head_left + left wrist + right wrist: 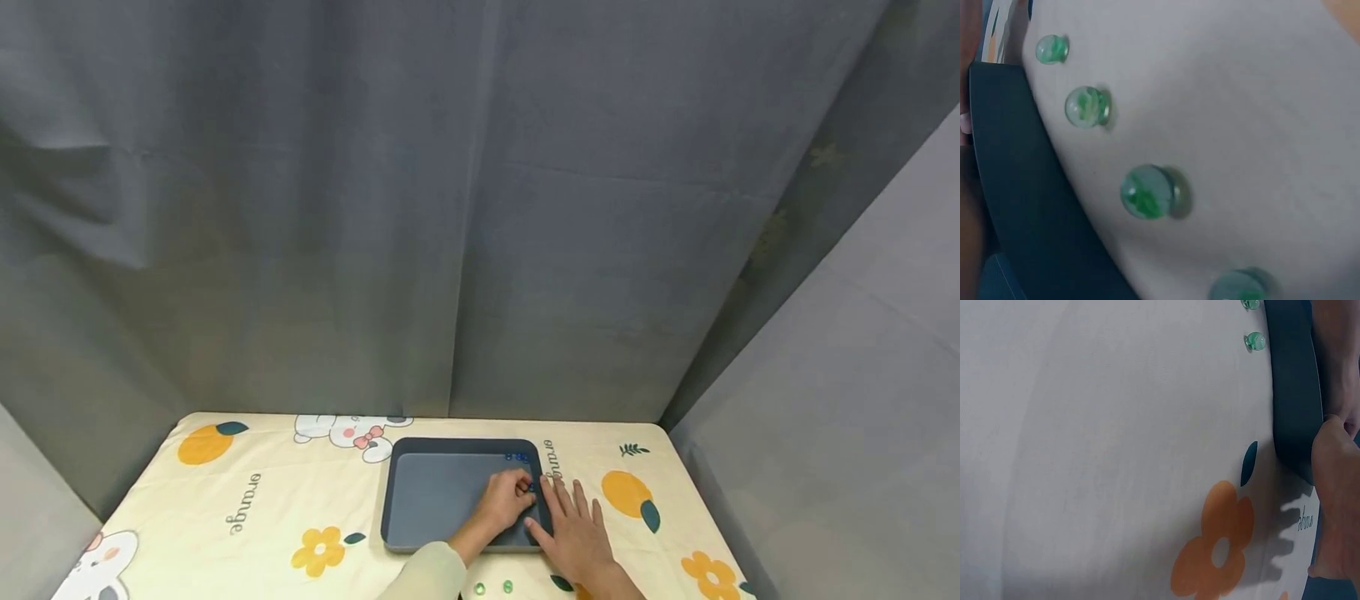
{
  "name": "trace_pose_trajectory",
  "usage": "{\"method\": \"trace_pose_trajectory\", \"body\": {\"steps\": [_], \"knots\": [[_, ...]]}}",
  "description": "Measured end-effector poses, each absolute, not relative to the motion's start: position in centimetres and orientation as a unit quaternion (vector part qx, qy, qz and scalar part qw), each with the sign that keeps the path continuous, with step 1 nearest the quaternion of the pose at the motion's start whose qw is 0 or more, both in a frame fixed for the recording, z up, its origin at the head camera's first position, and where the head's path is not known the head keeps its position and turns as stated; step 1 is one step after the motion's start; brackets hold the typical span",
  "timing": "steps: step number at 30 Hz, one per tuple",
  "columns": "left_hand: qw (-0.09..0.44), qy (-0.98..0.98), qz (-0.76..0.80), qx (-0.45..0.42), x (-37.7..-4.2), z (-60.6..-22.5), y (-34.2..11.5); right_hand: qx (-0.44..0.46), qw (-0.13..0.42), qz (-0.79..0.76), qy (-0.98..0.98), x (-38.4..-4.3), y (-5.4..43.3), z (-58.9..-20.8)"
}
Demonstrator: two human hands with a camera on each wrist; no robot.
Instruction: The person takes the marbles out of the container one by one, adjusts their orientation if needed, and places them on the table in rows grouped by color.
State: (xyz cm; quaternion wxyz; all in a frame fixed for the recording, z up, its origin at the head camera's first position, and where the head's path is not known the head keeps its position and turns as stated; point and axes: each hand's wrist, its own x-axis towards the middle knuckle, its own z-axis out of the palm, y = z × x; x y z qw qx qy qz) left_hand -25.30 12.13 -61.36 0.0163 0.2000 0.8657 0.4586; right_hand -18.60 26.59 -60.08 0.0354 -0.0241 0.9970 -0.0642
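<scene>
Blue marbles [517, 457] lie inside the dark grey tray [431, 496], by its far right corner; the left hand [501, 505] pinches one near the right wall, while the right hand [577, 533] is spread along that wall.

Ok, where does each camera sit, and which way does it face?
Head: on the head, facing forward and down at a dark grey rectangular tray on cream printed cloth; left hand and right hand show.
Left wrist: on that wrist, facing down at green-streaked clear round marbles beside the tray; slivers of skin show at the left edge.
Right wrist: on that wrist, facing down at the cloth's orange flower; parts of both hands show at right.
Shared: both wrist views show marbles and tray.
</scene>
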Motion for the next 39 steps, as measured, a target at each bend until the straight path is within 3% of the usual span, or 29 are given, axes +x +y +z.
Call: {"method": "trace_pose_trajectory", "body": {"steps": [12, 19, 24, 27, 33, 39], "knots": [[-0.038, 0.895, 0.395, 0.203, -26.0, -61.0, 12.1, -0.030, 0.035, -0.076, 0.996, -18.8, 26.1, -59.8], [-0.040, 0.848, 0.491, 0.196, -25.0, -60.5, 9.7, -0.024, 0.033, -0.072, 0.997, -18.6, 26.0, -59.8], [-0.019, 0.809, 0.540, 0.232, -23.0, -59.0, 7.0, -0.019, 0.031, -0.068, 0.997, -18.6, 26.5, -60.1], [0.023, 0.794, 0.558, 0.242, -21.4, -58.0, 5.5, -0.020, 0.027, -0.068, 0.997, -18.6, 26.7, -60.3], [0.106, 0.778, 0.583, 0.209, -17.5, -57.1, 3.3, -0.023, 0.016, -0.060, 0.998, -18.5, 27.3, -60.4], [0.147, 0.769, 0.592, 0.193, -13.9, -57.9, 1.9, -0.019, 0.019, -0.066, 0.997, -18.2, 27.1, -60.1]]}}
